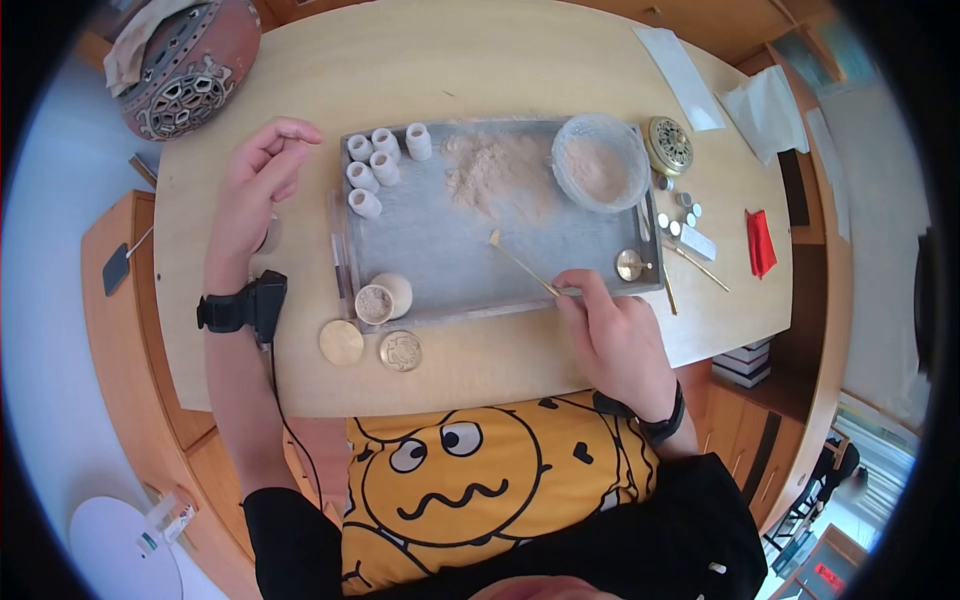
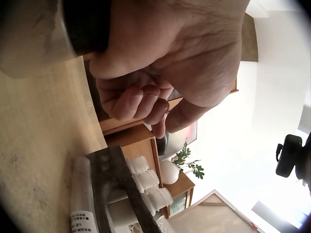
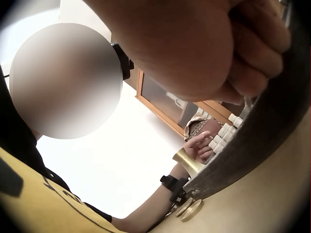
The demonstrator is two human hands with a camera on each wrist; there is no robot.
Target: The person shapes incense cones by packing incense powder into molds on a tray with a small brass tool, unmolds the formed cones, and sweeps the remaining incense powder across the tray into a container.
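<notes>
My right hand (image 1: 625,335) pinches a thin brass spoon (image 1: 524,268) whose small tip points up and left over the grey tray (image 1: 450,285). Beyond the tip, a heap of pale pinkish powder (image 1: 490,165) is spread on the tray. A textured glass bowl (image 1: 601,150) at the tray's far right has more of this powder inside. My left hand (image 1: 265,180) is raised left of the tray, its fingers loosely curled around nothing. Closest to it are several small white jars (image 1: 362,177). A brass cup (image 1: 398,295) of pale grains sits in the near left corner.
Two round brass pieces, a plain disc (image 1: 341,342) and a patterned lid (image 1: 401,351), lie before the tray. Right of it are a pierced brass lid (image 1: 669,146), small vials, brass tools and a red pouch (image 1: 760,243). A patterned reddish pot (image 1: 190,75) stands far left.
</notes>
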